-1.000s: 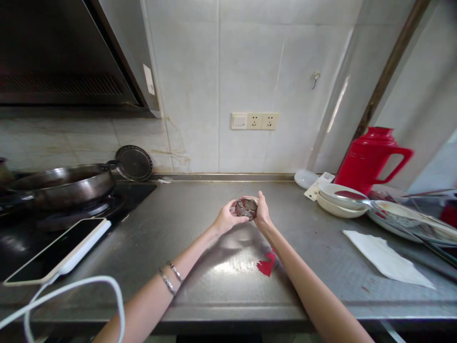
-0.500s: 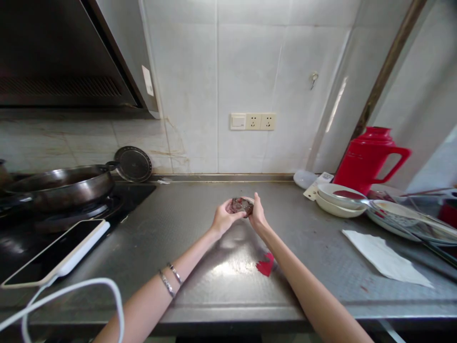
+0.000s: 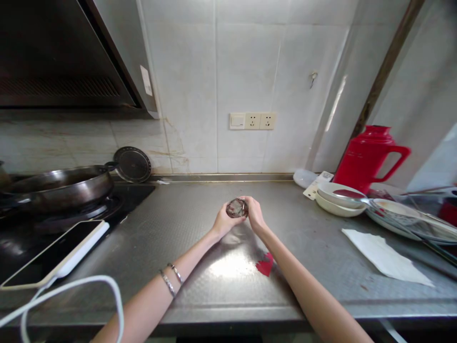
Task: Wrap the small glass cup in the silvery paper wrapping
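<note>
A small round object [image 3: 237,208], dark and glossy like glass or clear plastic with reddish-brown patches, is held up over the steel counter. Its exact kind cannot be made out. My left hand [image 3: 224,221] wraps its left and lower side, thumb along the near edge. Curled against its right side is my right hand [image 3: 254,213], fingers at the upper rim. Below the hands, a red heart-shaped piece [image 3: 264,265] with a jagged edge lies on the counter, close to my right forearm.
On the left, a phone [image 3: 52,255] with a white cable lies by the stove, where a steel pan [image 3: 67,188] stands. To the right are a red thermos [image 3: 366,159], stacked bowls [image 3: 339,207], plates and a white paper napkin [image 3: 385,257]. Wall sockets [image 3: 260,121] sit behind.
The round object has been turned, so a rounder, shinier face shows. My right hand's fingers have curled over its upper right side instead of pointing up.
</note>
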A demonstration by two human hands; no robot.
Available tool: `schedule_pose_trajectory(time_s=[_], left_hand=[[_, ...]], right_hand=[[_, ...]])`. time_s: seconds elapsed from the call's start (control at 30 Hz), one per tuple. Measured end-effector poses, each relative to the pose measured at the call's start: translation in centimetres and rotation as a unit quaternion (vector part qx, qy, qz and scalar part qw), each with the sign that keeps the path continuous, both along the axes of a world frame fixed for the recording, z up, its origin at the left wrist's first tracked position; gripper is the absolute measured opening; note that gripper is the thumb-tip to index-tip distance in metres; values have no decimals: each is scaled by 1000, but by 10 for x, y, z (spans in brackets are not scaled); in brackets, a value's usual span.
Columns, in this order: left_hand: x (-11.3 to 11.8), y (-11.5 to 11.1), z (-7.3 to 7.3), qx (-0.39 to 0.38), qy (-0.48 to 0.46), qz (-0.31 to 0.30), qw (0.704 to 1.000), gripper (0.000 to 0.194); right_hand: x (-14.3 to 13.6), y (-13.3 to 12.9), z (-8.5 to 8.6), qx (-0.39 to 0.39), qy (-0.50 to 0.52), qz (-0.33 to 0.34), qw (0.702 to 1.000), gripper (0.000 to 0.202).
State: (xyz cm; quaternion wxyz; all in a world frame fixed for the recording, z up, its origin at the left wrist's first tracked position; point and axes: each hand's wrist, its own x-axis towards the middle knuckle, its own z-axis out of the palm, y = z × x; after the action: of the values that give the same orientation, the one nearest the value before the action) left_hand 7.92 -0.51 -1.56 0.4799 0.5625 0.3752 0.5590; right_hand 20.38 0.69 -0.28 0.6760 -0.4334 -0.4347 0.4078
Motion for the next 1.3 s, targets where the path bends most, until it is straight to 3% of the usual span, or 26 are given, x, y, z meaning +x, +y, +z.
schedule_pose_trajectory(time_s=[0.1,0.4,0.73,1.17,1.23,1.3], left_hand=[[-4,-1,4,26,44,-9,999,65],[-9,-6,11,96,150,-5,984,74],[-5,-10,7,101,85,1,991,69],[-2,-10,9,49,84,125,987,74],[-3,-8,7,46,84,110,989,75],[-5,-6,6,34,70,48,996,72]], right_hand=[[4,1,2,-10,9,21,1000,22],[-5,-2,4,-44,88,98,990,35],[-12,-12,6,-34,136,151,979,39],[-29,0,-12,-37,123,69,989,43],[-26,1,-13,-49,120,62,990,42],[-21,2,-12,-64,126,57,988,41]])
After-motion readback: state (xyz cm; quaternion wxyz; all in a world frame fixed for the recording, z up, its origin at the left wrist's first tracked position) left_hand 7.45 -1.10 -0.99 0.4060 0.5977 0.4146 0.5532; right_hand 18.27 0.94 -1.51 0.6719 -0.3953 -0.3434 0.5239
